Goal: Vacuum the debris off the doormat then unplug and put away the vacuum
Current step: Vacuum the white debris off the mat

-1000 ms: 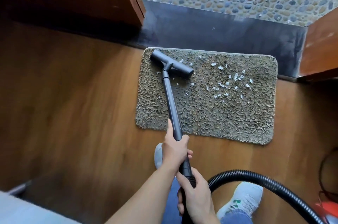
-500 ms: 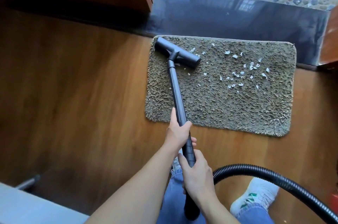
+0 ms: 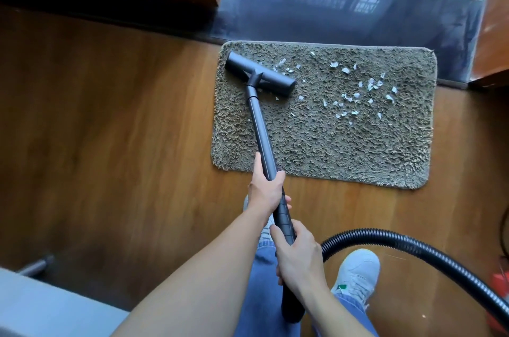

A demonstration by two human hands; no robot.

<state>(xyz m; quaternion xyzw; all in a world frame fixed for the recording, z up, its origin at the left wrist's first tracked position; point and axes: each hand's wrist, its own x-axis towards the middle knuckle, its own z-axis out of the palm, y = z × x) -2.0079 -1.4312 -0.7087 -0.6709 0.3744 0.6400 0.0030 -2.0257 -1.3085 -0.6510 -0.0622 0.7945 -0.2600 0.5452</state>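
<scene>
Fingers (image 3: pixel 278 177) of the left hand (image 3: pixel 265 193) are wrapped round the vacuum wand (image 3: pixel 259 127); the right hand (image 3: pixel 300 261) grips it lower down, near the hose (image 3: pixel 413 246). The nozzle (image 3: pixel 260 78) sits on the doormat (image 3: pixel 344 149) at its far left corner. White debris (image 3: pixel 355 95) lies mostly to the right, uncollected. Risk: the shaggy pile may snag the nozzle and drag the mat, scattering flakes onto the floor (image 3: pixel 110 144).

The doormat (image 3: pixel 330 144) is showing a shaggy, rough cloth pile, matt throughout. The debris (image 3: pixel 345 70) is looking like thin white flakes, perhaps paper. The vacuum wand (image 3: pixel 260 130) is catching light like smooth, satin dark metal, and its floor head (image 3: pixel 275 80) is looking like matt dark plastic. The hose (image 3: pixel 413 248) is showing ribbed, faintly glossy black plastic. The floor (image 3: pixel 110 144) is gleaming softly as smooth wood, and the threshold (image 3: pixel 344 6) is reflecting like polished stone.
</scene>
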